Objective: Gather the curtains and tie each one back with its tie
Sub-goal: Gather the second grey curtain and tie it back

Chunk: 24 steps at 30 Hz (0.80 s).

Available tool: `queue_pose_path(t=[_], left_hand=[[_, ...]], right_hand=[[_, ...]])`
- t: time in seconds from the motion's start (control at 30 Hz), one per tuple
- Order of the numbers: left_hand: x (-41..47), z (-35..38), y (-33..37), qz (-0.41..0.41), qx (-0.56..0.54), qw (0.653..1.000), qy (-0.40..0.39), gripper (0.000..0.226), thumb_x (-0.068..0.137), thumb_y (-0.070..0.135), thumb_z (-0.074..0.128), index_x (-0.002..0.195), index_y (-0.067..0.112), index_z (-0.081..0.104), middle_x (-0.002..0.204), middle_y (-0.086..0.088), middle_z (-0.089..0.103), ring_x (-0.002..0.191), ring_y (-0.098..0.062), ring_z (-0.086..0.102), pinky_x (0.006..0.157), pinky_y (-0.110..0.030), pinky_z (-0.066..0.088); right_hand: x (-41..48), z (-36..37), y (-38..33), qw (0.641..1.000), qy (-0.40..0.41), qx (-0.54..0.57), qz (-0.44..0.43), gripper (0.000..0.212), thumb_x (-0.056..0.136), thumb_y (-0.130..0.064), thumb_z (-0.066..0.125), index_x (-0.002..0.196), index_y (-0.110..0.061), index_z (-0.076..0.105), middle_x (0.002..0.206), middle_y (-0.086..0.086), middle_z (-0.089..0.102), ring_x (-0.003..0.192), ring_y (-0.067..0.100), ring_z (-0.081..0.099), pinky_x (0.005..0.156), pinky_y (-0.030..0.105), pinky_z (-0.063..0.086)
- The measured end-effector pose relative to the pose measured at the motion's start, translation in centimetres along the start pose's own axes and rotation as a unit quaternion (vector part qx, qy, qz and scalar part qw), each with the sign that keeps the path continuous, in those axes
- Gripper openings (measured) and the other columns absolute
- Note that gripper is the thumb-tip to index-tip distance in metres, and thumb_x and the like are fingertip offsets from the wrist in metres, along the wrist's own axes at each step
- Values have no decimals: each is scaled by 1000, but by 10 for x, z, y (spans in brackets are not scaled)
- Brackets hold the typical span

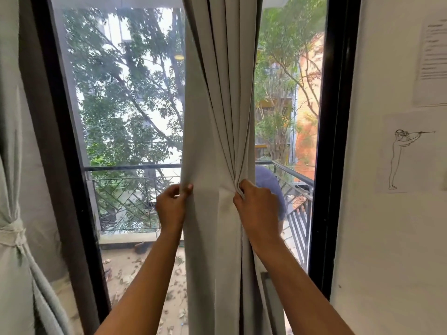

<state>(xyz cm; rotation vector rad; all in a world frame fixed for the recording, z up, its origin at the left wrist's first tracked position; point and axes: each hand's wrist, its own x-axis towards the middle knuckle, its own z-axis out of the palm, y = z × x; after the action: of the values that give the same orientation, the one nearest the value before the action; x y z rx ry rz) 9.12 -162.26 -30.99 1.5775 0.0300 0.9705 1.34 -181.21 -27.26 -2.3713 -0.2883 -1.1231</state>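
A pale grey curtain point(217, 117) hangs in folds down the middle of the glass door. My left hand point(171, 206) pinches the curtain's left edge at waist height. My right hand point(256, 206) clutches a bunch of pleats on its right side, so the cloth between my hands is a flat panel. At the far left a second, greenish-grey curtain point(14, 165) hangs gathered, with a cloth tie point(13, 234) knotted around it. No tie for the middle curtain is visible.
The black door frame point(333, 117) stands close on the right, and a white wall with a paper sheet point(433, 56) and a line drawing point(406, 153) lies beyond it. Outside are a balcony railing point(130, 170), fallen leaves and trees.
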Motion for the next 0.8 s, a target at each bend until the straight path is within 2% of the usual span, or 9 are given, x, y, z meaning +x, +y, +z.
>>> queue_pose_path(t=[0.07, 0.17, 0.23, 0.37, 0.47, 0.57, 0.67, 0.73, 0.8], left_hand=[[-21, -16, 12, 56, 60, 994, 68, 14, 78, 38, 75, 69, 33, 67, 56, 24, 61, 57, 10, 60, 52, -9, 41], [-57, -24, 30, 108, 89, 988, 69, 9, 81, 37, 74, 89, 31, 74, 62, 18, 66, 59, 15, 60, 56, -3, 41], [-79, -23, 39, 143, 82, 985, 56, 19, 84, 31, 73, 102, 26, 76, 75, 9, 73, 59, 11, 63, 60, -8, 46], [-106, -11, 51, 203, 107, 973, 14, 29, 86, 15, 71, 115, 20, 71, 89, -6, 76, 70, -17, 72, 63, -32, 53], [-108, -7, 54, 200, 92, 975, -14, 30, 87, 11, 69, 115, 22, 71, 97, -3, 75, 80, -12, 70, 68, -29, 53], [-106, -2, 52, 189, 98, 976, -48, 30, 88, 14, 67, 116, 27, 70, 98, -1, 75, 82, -5, 69, 70, -27, 52], [-100, 1, 52, 142, 65, 983, -100, 31, 89, 14, 65, 116, 29, 70, 102, 3, 75, 84, 7, 62, 75, -23, 52], [-97, 1, 52, 109, 17, 982, -154, 33, 91, 10, 62, 119, 25, 68, 116, 7, 70, 102, 10, 59, 86, -11, 47], [-96, 0, 51, 104, -50, 965, -234, 33, 92, 3, 59, 120, 19, 67, 128, 7, 62, 117, 10, 52, 94, -6, 39]], right_hand=[[-1, 4, -6, 1000, 8, -22, 2, 15, 94, -19, 44, 95, -13, 58, 82, 13, 67, 77, 32, 65, 61, 34, 44], [-7, 10, -16, 1000, 7, -29, 3, 19, 98, -18, 40, 104, -13, 57, 88, 12, 69, 82, 29, 67, 66, 33, 49], [-10, 13, -22, 1000, 15, -24, 2, 18, 98, -19, 39, 102, -14, 56, 87, 12, 69, 82, 32, 67, 66, 35, 51], [-12, 13, -28, 1000, 18, 3, 1, 16, 96, -23, 43, 99, -15, 56, 86, 14, 69, 85, 36, 65, 66, 37, 48], [-12, 13, -25, 999, -10, 39, 10, 18, 96, -24, 43, 93, -16, 58, 83, 10, 69, 82, 31, 64, 65, 35, 47], [-9, 6, -21, 996, -27, 79, 24, 21, 95, -22, 46, 87, -14, 63, 78, 8, 68, 76, 26, 63, 61, 27, 39], [-7, -2, -18, 989, -61, 135, 27, 24, 95, -20, 47, 84, -9, 66, 78, 9, 68, 75, 24, 63, 67, 30, 44], [-7, -5, -17, 985, -81, 148, 34, 27, 94, -27, 51, 76, -13, 62, 67, 2, 64, 67, 18, 59, 63, 28, 40], [-7, -7, -16, 989, -63, 126, 48, 32, 90, -38, 57, 64, -19, 53, 56, -5, 54, 59, 15, 53, 59, 25, 33]])
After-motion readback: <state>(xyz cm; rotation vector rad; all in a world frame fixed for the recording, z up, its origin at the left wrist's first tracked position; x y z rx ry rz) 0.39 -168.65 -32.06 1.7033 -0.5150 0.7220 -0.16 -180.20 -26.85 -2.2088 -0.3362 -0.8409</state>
